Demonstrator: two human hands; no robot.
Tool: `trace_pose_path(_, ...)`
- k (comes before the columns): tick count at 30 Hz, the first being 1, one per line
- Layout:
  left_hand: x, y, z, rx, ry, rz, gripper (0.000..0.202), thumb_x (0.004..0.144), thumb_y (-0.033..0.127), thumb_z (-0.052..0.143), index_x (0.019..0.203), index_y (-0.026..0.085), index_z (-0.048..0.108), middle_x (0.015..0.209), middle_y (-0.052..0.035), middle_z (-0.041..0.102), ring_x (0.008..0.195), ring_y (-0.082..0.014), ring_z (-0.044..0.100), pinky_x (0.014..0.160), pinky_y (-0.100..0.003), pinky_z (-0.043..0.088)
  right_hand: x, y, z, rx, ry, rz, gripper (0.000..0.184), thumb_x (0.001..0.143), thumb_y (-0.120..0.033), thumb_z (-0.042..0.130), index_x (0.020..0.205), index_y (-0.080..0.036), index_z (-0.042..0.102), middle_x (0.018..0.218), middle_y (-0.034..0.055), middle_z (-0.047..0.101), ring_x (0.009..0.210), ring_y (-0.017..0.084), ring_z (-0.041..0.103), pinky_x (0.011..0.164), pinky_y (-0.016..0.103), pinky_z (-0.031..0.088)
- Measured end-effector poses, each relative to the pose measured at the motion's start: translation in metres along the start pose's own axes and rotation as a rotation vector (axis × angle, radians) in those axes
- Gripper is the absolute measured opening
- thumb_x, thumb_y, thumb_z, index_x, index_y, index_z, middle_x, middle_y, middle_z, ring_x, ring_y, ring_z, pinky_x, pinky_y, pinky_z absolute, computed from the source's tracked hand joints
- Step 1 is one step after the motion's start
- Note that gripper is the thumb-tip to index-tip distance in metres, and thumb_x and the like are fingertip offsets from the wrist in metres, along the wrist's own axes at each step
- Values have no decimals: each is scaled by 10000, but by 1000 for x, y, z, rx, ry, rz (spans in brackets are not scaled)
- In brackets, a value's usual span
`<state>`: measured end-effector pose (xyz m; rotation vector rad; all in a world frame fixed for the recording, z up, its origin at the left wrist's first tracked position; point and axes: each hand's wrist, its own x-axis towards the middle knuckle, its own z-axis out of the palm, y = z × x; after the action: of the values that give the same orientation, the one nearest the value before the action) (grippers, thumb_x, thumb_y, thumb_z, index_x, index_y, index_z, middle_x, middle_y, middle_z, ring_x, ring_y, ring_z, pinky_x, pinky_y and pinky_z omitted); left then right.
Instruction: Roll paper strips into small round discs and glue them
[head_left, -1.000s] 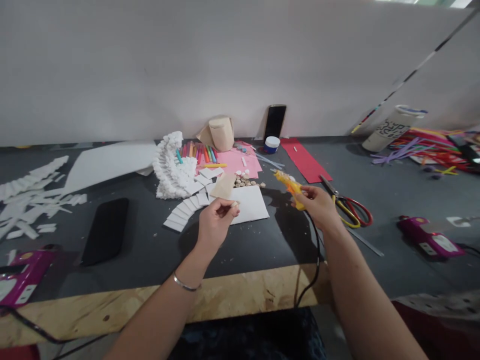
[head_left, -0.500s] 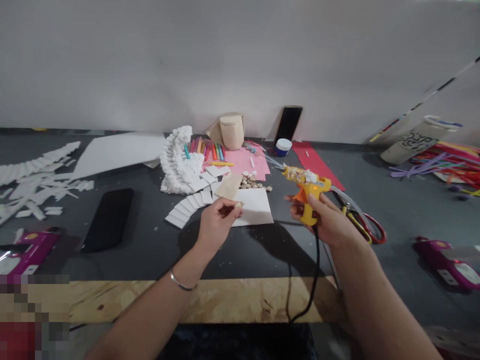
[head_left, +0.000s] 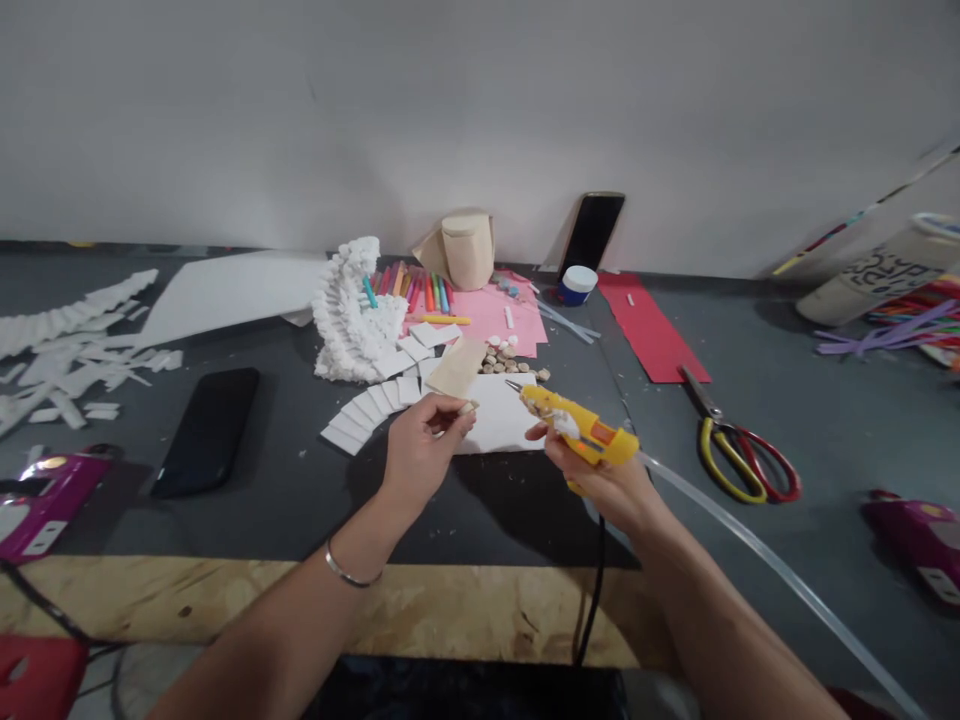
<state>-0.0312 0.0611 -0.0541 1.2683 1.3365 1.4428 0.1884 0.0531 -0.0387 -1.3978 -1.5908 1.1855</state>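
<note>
Here, glue gun (head_left: pixel 591 428) over dark tabletop (head_left: pixel 289 500), wooden edge (head_left: pixel 465 610); grey wall (head_left: pixel 315 120) behind

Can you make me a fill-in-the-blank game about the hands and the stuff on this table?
1. The right hand holds a ____ glue gun.
2. The left hand has a ____ bracelet on its wrist.
3. The scissors lie to the ____ of the hand with the glue gun.
4. The lid of the blue jar is ____.

Missing words: yellow; silver; right; white.
</note>
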Motion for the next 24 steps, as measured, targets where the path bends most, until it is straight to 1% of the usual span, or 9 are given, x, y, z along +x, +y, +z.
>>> trace_pose_path(4, -1, -5, 0, -7, -10, 16, 150, 747, 303, 738, 812, 177, 687, 794, -23, 720, 717, -126, 660, 690, -230, 530, -5, -2, 13, -87, -19, -60, 241, 826, -448, 596, 842, -210, 631, 774, 29, 650, 681, 170, 586, 585, 269, 473)
trace_pose_path(8, -1, -6, 0, -28, -27, 17, 148, 753, 302, 736, 816, 180, 681, 805, -20, 716, 708, -118, 658, 681, -222, 534, -8, 2, 16, -206, -39, -122, 243, 806, -444, 631, 775, -206, 594, 716, 11, 623, 627, 150, 561, 542, 254, 447)
trace_pose_path(11, -1, -4, 0, -32, -25, 9, 146, 759, 305, 733, 814, 181, 679, 783, -16, 710, 694, -117, 656, 667, -220, 536, -9, -1, 16, -264, -52, -110, 260, 802, -451, 629, 736, -205, 572, 640, -6, 576, 555, 132, 510, 488, 250, 411)
trace_pose_path(14, -2, -4, 1, -43, -31, 4, 144, 761, 304, 733, 817, 182, 682, 795, -19, 713, 705, -119, 660, 674, -222, 539, -8, -6, 17, -273, -69, -108, 269, 800, -449, 623, 703, -208, 552, 591, -20, 532, 521, 120, 475, 465, 245, 390)
trace_pose_path(16, -2, -4, 1, -53, -38, 5, 145, 766, 307, 729, 827, 182, 685, 813, -24, 715, 716, -122, 662, 686, -228, 543, -8, -7, 17, -269, -79, -121, 269, 801, -444, 620, 693, -208, 548, 593, -20, 534, 523, 119, 476, 468, 244, 391)
trace_pose_path(24, -3, -5, 2, -54, -46, 22, 152, 775, 321, 722, 827, 182, 687, 802, -22, 703, 710, -124, 660, 692, -235, 546, -7, -2, 17, -281, -70, -114, 271, 804, -453, 636, 715, -210, 559, 586, -31, 524, 510, 111, 464, 462, 238, 384)
